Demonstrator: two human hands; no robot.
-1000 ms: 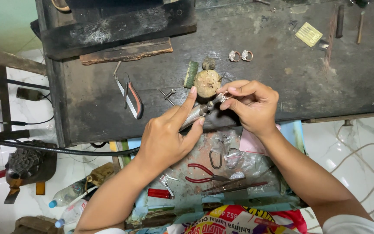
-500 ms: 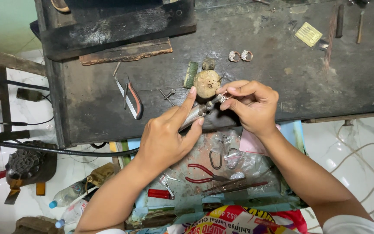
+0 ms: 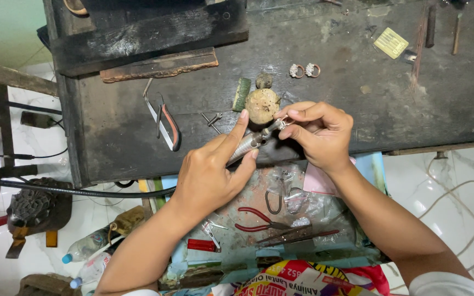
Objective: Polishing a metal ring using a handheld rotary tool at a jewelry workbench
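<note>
My left hand (image 3: 212, 170) grips a metal rotary handpiece (image 3: 250, 142) on a black flexible shaft (image 3: 83, 191), its tip aimed up and right. My right hand (image 3: 319, 131) pinches a small silver ring (image 3: 282, 124) against that tip, just above the front edge of a dark worn workbench (image 3: 330, 87). A tan rounded lump (image 3: 263, 105) and a green block (image 3: 241, 94) sit right behind the hands. Two jewelled rings (image 3: 304, 70) lie further back.
Cutters with orange handles (image 3: 167, 123) lie left of the hands, and a yellow card (image 3: 391, 42) sits at the back right. Below the bench an open tray (image 3: 259, 230) holds red pliers, tweezers and plastic bags. Bottles (image 3: 91, 246) and a motor (image 3: 31, 208) are on the floor at left.
</note>
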